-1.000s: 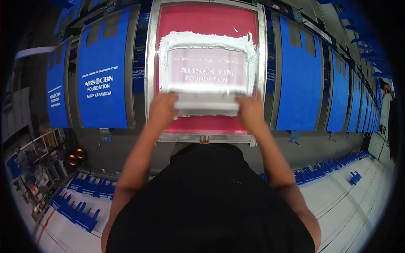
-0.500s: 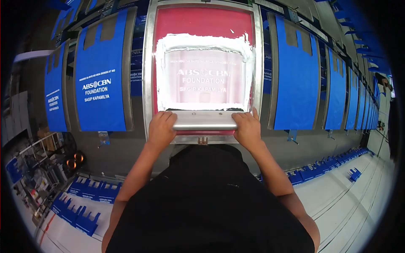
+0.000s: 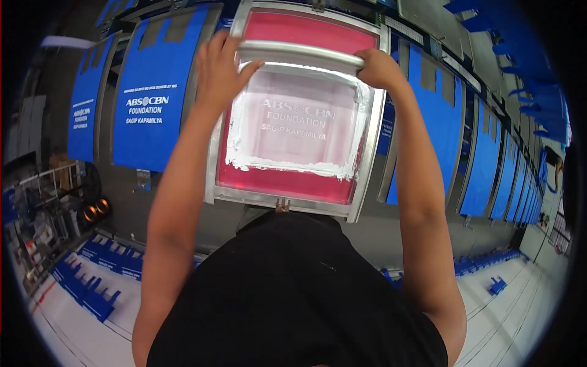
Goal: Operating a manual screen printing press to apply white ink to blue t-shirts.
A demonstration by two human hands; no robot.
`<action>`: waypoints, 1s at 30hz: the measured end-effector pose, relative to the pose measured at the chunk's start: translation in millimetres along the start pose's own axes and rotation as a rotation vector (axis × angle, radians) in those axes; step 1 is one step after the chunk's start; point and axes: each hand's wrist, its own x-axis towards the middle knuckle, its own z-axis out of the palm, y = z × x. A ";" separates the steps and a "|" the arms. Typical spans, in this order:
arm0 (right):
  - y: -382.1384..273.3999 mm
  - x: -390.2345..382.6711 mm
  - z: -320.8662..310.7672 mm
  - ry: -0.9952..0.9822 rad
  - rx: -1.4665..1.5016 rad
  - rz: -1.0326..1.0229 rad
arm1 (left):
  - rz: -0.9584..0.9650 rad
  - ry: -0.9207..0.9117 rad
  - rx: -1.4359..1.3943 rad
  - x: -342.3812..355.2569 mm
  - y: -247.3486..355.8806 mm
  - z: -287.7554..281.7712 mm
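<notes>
A metal-framed printing screen [image 3: 312, 207] has a pink mesh, white ink around its middle and pale stencilled lettering. A silver squeegee bar [image 3: 299, 50] lies across its upper part, just above the ink. My right hand [image 3: 378, 70] grips the bar's right end with bent fingers. At the other end, my left hand [image 3: 223, 70] has its fingers apart and thumb out, touching or very near the bar, not wrapped round it. The bar's lower edge and the surface under the screen are hidden.
Blue flat bag pieces on boards line both sides [image 3: 148, 92] [image 3: 480, 171], some printed white. More blue pieces [image 3: 98, 300] lie below on a white surface. Glowing orange round units [image 3: 95, 210] stand at lower left, among clutter. Another person [image 3: 553, 162] is partly visible at far right.
Both hands and the bar have moved from the screen's lower edge to its upper part. My left hand's fingers have spread from their grip. The view has tilted.
</notes>
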 end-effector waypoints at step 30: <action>-92.7 -174.1 110.1 0.222 0.080 -0.159 | -0.861 -1.190 -1.424 -233.3 135.4 -14.7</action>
